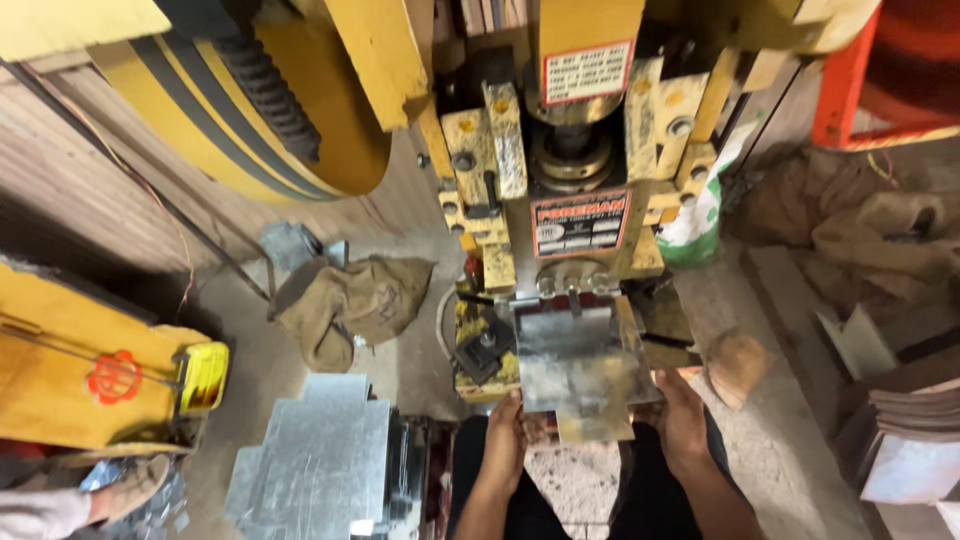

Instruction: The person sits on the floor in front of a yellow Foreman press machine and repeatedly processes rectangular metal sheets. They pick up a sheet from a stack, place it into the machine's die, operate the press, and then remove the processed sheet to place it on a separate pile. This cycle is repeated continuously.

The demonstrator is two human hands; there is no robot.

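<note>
Both hands are on the metal sheet (578, 365) lying flat on the yellow press (560, 200) bed. Left hand (503, 440) pinches its near left edge, fingers curled tight; right hand (682, 420) clamps the near right edge likewise.

- two bare hands in view, the left hand (503, 437) and the right hand (683, 420), both on the same metal sheet (578, 365), so one sheet being handled
- one yellow press machine (570, 180) with that sheet on its bed
- two red-and-white label plates (581, 222) on the press front, one above the other
- one stack of cut metal sheets (315, 460) on the floor at the left; can't count the sheets in it
- one burlap sack (350, 300) lying loose left of the press, plus a heap of sacking (870, 225) on the right, number unclear
- one green-and-white bag (700, 225) beside the press
- one wooden block (738, 362) near the right hand
- one big yellow flywheel (250, 100) up top left
</note>
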